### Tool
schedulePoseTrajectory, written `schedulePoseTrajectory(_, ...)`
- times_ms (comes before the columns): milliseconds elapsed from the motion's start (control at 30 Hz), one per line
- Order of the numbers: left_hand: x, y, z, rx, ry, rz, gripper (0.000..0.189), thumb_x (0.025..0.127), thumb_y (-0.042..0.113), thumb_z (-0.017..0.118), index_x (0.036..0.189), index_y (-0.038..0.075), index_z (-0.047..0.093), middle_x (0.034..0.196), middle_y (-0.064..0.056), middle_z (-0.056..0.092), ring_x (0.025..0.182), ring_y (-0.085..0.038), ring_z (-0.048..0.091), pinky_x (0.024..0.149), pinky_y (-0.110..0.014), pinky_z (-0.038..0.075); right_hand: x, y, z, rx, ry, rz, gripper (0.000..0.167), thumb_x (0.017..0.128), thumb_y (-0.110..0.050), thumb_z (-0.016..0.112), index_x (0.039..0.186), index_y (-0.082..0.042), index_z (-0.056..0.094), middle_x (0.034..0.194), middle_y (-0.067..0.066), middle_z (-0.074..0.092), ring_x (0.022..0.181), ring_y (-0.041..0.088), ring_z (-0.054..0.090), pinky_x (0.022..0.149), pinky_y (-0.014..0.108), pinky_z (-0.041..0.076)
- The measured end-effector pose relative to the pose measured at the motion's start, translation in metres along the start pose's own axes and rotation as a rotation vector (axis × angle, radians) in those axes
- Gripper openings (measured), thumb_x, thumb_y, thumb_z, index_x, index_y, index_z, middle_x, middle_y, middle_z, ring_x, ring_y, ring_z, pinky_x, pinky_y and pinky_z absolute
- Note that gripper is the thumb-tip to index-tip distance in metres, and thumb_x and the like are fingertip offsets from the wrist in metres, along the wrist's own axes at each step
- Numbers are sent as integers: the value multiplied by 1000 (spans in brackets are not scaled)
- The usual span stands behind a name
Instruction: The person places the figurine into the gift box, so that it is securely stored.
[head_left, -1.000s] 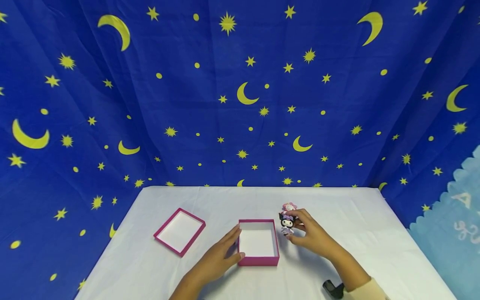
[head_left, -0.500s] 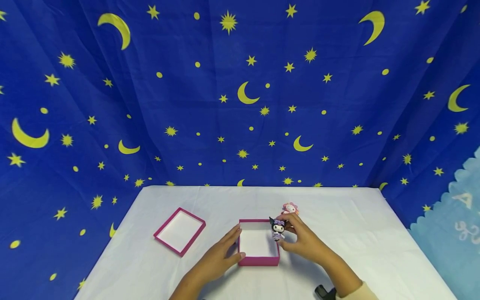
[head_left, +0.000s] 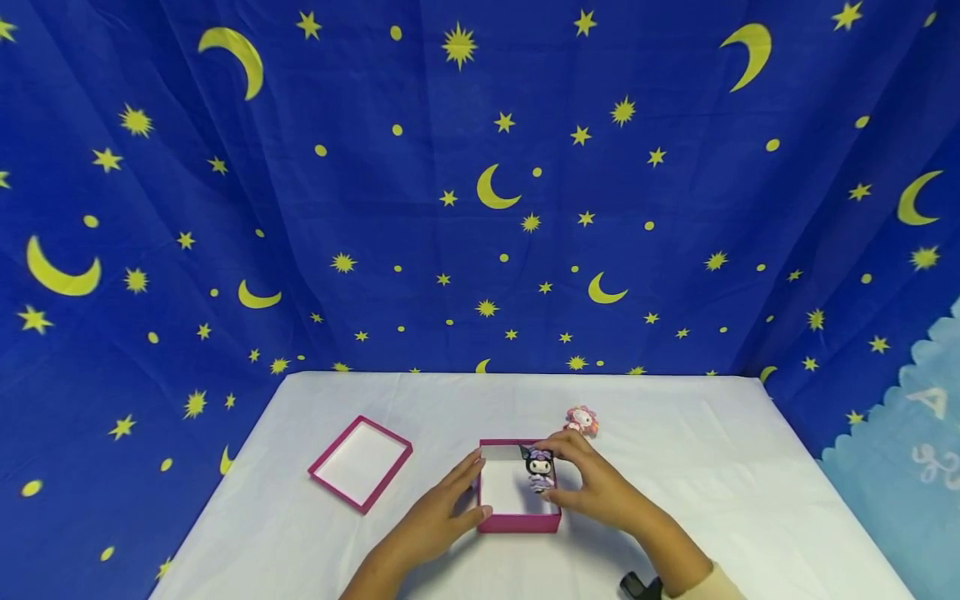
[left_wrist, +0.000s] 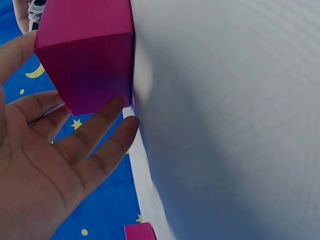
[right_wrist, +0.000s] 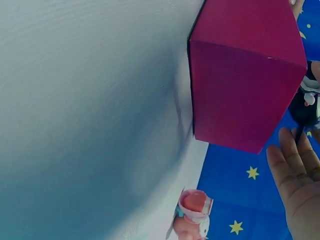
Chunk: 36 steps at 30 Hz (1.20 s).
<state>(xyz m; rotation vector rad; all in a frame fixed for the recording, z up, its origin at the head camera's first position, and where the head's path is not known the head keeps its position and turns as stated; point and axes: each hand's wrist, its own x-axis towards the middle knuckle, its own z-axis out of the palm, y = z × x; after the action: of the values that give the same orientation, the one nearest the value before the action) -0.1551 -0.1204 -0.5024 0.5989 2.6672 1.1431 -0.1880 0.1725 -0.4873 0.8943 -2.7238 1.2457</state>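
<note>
Apart from the counter's back edge (head_left: 420, 375), the right hand (head_left: 596, 487) pinches the figurine (head_left: 539, 471) above the box (head_left: 519, 523); the left hand (head_left: 435, 512), grip apart, touches its side.

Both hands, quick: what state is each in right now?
Left hand: open, fingers extended beside the pink box.
Right hand: holding the black-and-purple figurine above the box.
</note>
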Motion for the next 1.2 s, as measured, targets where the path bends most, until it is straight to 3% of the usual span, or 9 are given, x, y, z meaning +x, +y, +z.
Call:
schedulePoseTrajectory(200,0,-1,0,-8,8,15,74,98,53,59,158,17,35,170,6,24,154,-31,29,121,-61,29,3,0,4,-17,-17,-2,62,84,-28,83,140,-22,58,136,-12,53,128,20,57,107,54,50)
schedulePoseTrajectory(567,0,-4,2,-20,-2,-2,74,98,52,60,159,19,34,170,7,21,154,-30,28,122,-60,29,9,-4,13,-68,-27,-36,62,83,-29,85,138,-27,57,133,-17,56,125,13,59,107,47,52)
schedulePoseTrajectory(933,-2,-2,0,-27,7,34,74,98,53,58,159,17,35,170,4,23,153,-32,30,121,-63,29,19,-5,19,-137,-55,-42,62,80,-35,85,136,-21,62,130,-12,62,120,13,57,104,46,52)
schedulePoseTrajectory(1200,-1,-5,1,-34,0,10,75,97,55,59,159,20,34,170,4,22,154,-31,29,121,-61,29,27,-4,24,-209,-53,-63,64,77,-40,87,134,-19,65,127,-11,65,117,11,57,103,44,52)
